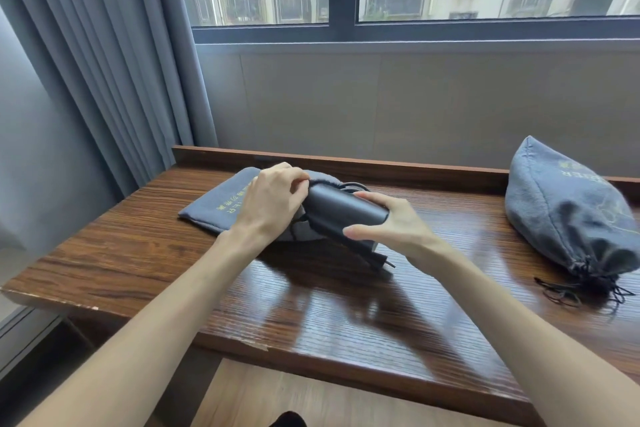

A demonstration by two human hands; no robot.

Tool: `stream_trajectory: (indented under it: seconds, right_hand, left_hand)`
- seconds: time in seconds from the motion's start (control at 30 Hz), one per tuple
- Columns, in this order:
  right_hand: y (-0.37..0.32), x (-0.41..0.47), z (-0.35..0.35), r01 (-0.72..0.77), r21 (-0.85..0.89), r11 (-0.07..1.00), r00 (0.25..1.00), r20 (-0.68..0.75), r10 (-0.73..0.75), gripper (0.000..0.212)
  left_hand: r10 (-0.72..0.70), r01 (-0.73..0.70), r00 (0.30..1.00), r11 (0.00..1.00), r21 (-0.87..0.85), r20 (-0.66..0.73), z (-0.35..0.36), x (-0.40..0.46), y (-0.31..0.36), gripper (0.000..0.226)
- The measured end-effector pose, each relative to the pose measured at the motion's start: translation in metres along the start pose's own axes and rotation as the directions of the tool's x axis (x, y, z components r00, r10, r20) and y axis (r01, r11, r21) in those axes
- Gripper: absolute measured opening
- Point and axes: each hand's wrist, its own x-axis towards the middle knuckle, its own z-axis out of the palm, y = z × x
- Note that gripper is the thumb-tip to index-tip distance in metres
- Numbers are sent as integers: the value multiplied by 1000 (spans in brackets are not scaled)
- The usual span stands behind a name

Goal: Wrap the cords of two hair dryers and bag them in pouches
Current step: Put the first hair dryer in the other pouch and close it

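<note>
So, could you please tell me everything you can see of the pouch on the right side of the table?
The filled pouch is grey-blue soft fabric, suede-like, with faint gold lettering, shown upside down and only partly legible. It bulges, so something is inside, though the contents are hidden. Its mouth is cinched by a dark drawstring, whose loose ends lie tangled on the wooden table nearest the camera. It lies on its side, closed end pointing toward the wall. Neither hand touches it.

The left hand (pixel 273 204) pinches the flat pouch's (pixel 221 208) mouth while the right hand (pixel 391 229) grips the dryer (pixel 343 215) at it; a filled pouch (pixel 561 215) lies on the table (pixel 173 270).
</note>
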Motion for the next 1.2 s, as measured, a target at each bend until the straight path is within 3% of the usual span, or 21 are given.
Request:
stream_trajectory:
  seconds: [0.13,0.2,0.33,0.47,0.63,0.73,0.8,0.9,0.93,1.0,1.1,1.13,1.2]
  right_hand:
    - [6,7,21,12,-136,991,996,-81,-23,86]
    - [7,6,29,42,-194,980,992,-108,-64,84]
    - [6,8,46,143,-233,962,989,-5,-149,71]
    - [6,12,64,171,-189,967,984,-23,-179,66]
    - [6,18,80,116,-296,948,982,-111,-155,83]
    - [4,18,87,60,-324,944,987,-121,-105,75]
    - [4,19,86,56,-345,937,993,-79,-88,75]
    - [-1,15,71,91,-394,915,995,62,-73,99]
    - [-3,13,62,94,-379,920,991,125,-50,97]
    - [-3,13,40,53,-241,969,982,187,-7,70]
    - [10,28,14,-15,-86,996,997,-83,8,17]
    - [17,36,9,-55,-148,987,988,-148,33,17]
    - [28,47,6,-131,-368,921,990,-102,100,26]
  left_hand:
    - [17,-15,998,999,-29,65,2,1,2,16]
    - [54,-51,995,998,-39,88,6,-1,5,16]
    - [73,-64,991,995,-79,111,12,-1,14,15]
    - [84,-71,986,993,-89,145,18,-8,26,16]
    - [-18,25,997,996,-90,76,16,-24,13,15]
    - [-81,85,996,992,-88,48,14,-36,1,14]
    - [-115,118,993,990,-74,35,14,-44,-6,16]
    - [-180,182,983,980,-81,31,13,-57,-7,38]
    - [-203,206,978,975,-87,41,12,-61,-5,49]
    - [-229,234,970,969,-74,77,13,-66,0,63]
    - [-221,219,972,975,27,80,19,-69,5,77]
    - [-216,212,973,976,60,82,22,-69,7,82]
    - [-217,208,971,973,96,95,27,-71,7,86]
